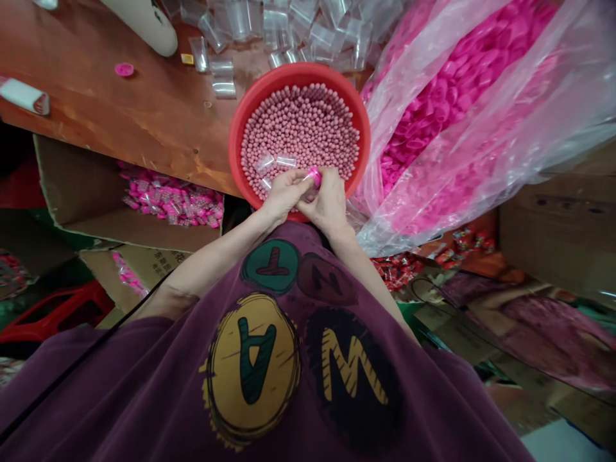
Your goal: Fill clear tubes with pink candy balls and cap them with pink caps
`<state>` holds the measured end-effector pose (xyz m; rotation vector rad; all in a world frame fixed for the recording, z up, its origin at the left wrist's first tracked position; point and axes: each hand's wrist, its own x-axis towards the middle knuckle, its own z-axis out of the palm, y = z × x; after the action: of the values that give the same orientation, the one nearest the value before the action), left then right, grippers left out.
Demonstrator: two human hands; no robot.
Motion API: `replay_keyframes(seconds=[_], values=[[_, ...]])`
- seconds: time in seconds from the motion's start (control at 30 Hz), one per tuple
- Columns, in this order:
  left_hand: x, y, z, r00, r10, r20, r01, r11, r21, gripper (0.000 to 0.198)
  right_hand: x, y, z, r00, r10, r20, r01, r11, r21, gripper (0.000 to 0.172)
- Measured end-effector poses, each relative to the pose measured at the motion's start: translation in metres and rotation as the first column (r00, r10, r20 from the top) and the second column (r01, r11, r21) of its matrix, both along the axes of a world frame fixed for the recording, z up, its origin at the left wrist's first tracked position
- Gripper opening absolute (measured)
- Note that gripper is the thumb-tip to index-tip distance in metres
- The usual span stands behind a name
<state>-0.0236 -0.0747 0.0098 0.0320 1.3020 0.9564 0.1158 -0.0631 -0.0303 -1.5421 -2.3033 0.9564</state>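
Observation:
Both my hands meet over the near rim of a red basin (238, 151) filled with small pink beads (301, 125). Between them is a small clear container with a bright pink cap (314, 174). My left hand (285, 196) has its thumb and fingers closed on the container's side. My right hand (331, 200) is curled around it from the other side, fingers by the cap. Most of the container's body is hidden by the fingers. Beside my left hand, a few clear plastic cups (276, 162) lie on the beads.
Clear cups (289, 29) are heaped behind the basin. A plastic bag (481, 135) of pink caps (443, 90) stands at the right. Below the table (158, 122), at left, a cardboard box (77, 192) holds pink-capped containers (173, 199). One loose pink cap (124, 69) lies on the table.

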Motion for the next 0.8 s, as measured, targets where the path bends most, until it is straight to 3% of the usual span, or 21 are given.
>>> replay_keyframes(seconds=[0.13, 0.27, 0.4, 0.5, 0.63, 0.8], values=[[-0.006, -0.008, -0.003, 0.998, -0.002, 0.070, 0.001, 1.000, 0.016, 0.015, 0.001, -0.004, -0.004, 1.000, 0.012, -0.027, -0.011, 0.998, 0.056, 0.063], [-0.008, -0.012, -0.007, 0.990, -0.060, 0.128, 0.052, 0.997, 0.064, 0.014, 0.004, -0.012, -0.007, 0.999, -0.004, -0.038, 0.004, 1.000, 0.008, 0.067], [-0.006, -0.009, -0.008, 0.994, -0.042, 0.099, 0.038, 0.999, 0.038, 0.012, 0.003, -0.019, -0.011, 0.996, -0.074, -0.040, 0.072, 0.996, -0.044, 0.080], [-0.004, -0.007, -0.006, 0.999, -0.027, 0.043, 0.026, 0.999, 0.021, 0.016, 0.000, -0.019, -0.013, 0.997, -0.076, 0.002, 0.076, 0.997, 0.008, 0.085], [-0.004, -0.008, -0.003, 0.999, -0.027, -0.018, 0.028, 1.000, 0.015, 0.016, -0.003, -0.016, -0.010, 0.998, -0.035, 0.054, 0.031, 0.997, 0.069, 0.066], [-0.003, -0.017, 0.000, 0.998, 0.022, -0.055, -0.021, 1.000, 0.018, 0.016, -0.006, -0.008, -0.002, 0.990, 0.072, 0.124, -0.077, 0.996, 0.033, 0.047]])
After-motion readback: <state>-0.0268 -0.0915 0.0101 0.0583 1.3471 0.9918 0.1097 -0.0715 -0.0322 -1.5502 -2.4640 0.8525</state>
